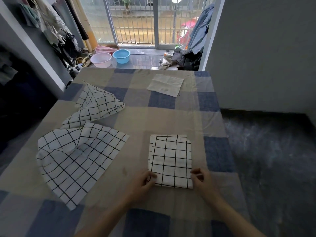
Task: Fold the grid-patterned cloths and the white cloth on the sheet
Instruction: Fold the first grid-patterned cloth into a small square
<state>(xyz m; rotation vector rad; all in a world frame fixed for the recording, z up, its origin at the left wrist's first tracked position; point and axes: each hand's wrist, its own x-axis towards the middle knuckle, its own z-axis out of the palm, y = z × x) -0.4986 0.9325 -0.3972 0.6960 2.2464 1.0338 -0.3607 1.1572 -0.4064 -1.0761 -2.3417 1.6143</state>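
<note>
Scanning from the left, we see two grid-patterned cloths, one near [77, 161] and one farther [95, 106], lying rumpled and unfolded on the sheet [153, 120]. Our left hand [143, 183] and right hand [202, 179] pinch the near corners of the folded grid cloth [171, 159] with curled fingers. Lifting unevenly could slide its layers apart, since the far edges already sit offset. The white cloth [165, 84] lies far right.

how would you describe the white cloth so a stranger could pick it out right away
Start from the checked sheet covering the bed, and look to its far end, near the window. The white cloth lies flat there, alone. Unlike the other cloths, it has no black grid lines.
</note>
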